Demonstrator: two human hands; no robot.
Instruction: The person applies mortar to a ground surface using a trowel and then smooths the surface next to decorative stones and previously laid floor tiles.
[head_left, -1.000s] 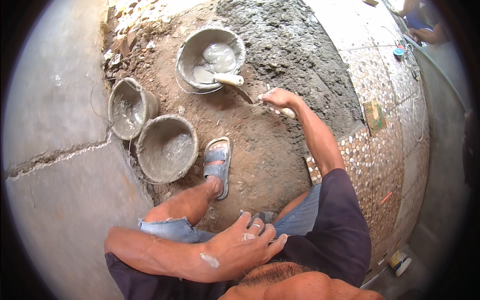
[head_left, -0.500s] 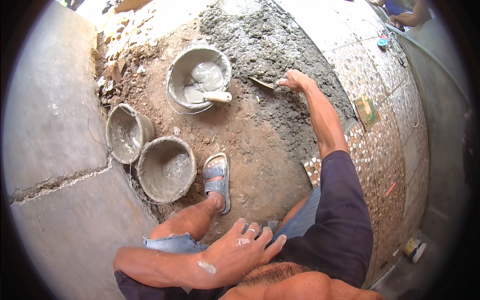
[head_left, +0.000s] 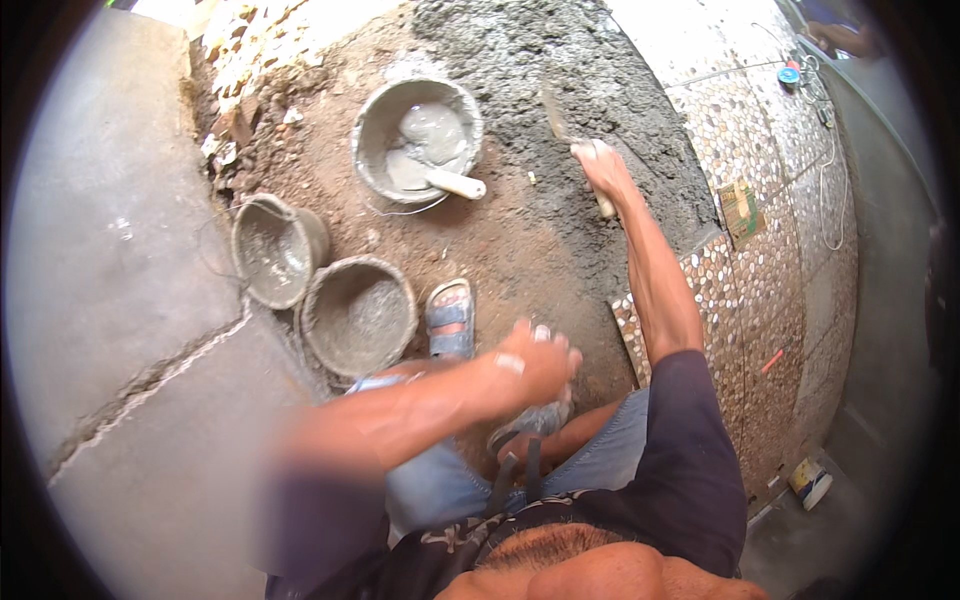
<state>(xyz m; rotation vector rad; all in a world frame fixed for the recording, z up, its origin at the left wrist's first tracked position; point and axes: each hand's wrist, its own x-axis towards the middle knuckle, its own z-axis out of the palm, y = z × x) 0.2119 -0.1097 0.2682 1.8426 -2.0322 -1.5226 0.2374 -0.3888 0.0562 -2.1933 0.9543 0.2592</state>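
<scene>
My right hand [head_left: 600, 170] is closed round the handle of a trowel [head_left: 555, 115], its blade pointing away over the rough grey mortar bed [head_left: 650, 130]. My left hand [head_left: 540, 365] is raised over my legs near my sandalled foot [head_left: 449, 310]; its bent fingers are smeared by motion. A mortar-crusted bucket [head_left: 375, 125] holds wet grey paste and a second tool [head_left: 458, 183] with a pale handle. Two more crusted buckets [head_left: 272, 250] [head_left: 355, 315] stand on the dirt at the left of my foot.
A cracked concrete slab [head_left: 110, 280] lies left, pebble-patterned tiles [head_left: 760, 290] right with cardboard [head_left: 742, 213], a cord [head_left: 835, 215], a blue round item [head_left: 788, 76] and an orange stick [head_left: 772, 360]. A small container [head_left: 810, 480] stands lower right. Another person's arm [head_left: 840, 38] shows top right.
My left hand has lifted off my lap and moved forward and up. My right hand has shifted right and swung the trowel's blade from pointing left to pointing away from me.
</scene>
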